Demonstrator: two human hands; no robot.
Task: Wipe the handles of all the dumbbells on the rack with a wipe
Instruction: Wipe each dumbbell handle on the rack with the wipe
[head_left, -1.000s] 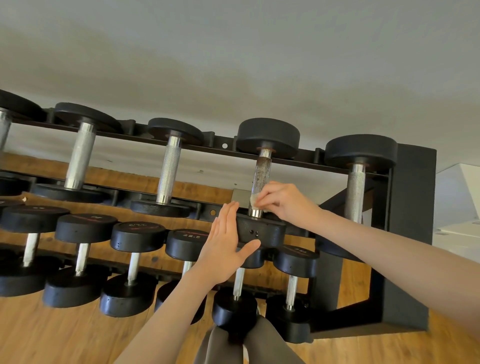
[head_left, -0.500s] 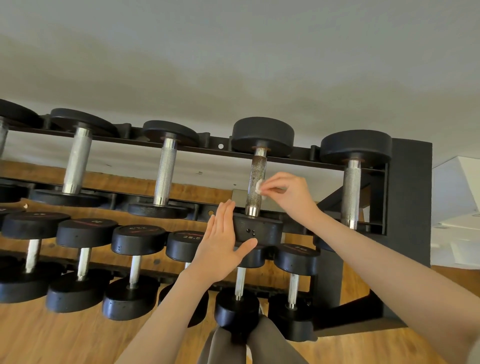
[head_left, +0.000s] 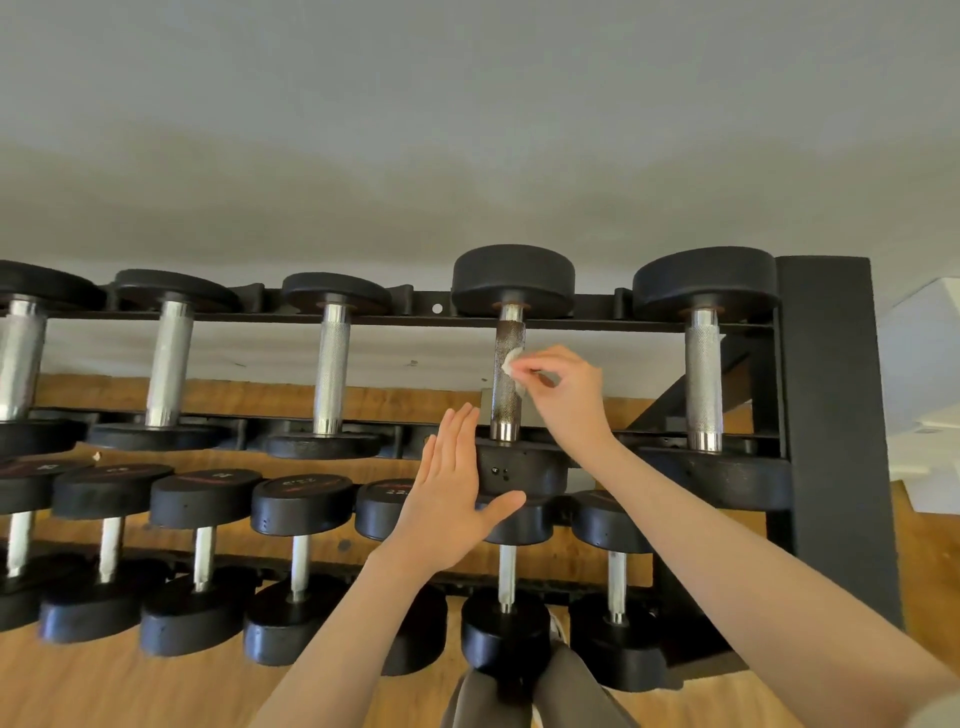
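Observation:
A black rack (head_left: 831, 415) carries dumbbells on two tiers. On the top tier, the second dumbbell from the right has a dark, wet-looking handle (head_left: 508, 400). My right hand (head_left: 563, 395) pinches a small white wipe (head_left: 511, 364) against the middle of that handle. My left hand (head_left: 452, 499) lies flat with straight fingers against the left side of the same dumbbell's near head (head_left: 524, 470), thumb under it. The other top-tier handles, such as the far-right one (head_left: 704, 384), look bright silver.
The lower tier holds several smaller dumbbells (head_left: 301, 566) with thin handles. A grey wall fills the upper view, wooden floor (head_left: 104, 691) lies below, and my legs (head_left: 519, 696) show at the bottom. A white object (head_left: 924, 374) stands right of the rack.
My right hand has slid the wipe up the dark handle from its lower end to its middle. My left hand has kept its place on the dumbbell head.

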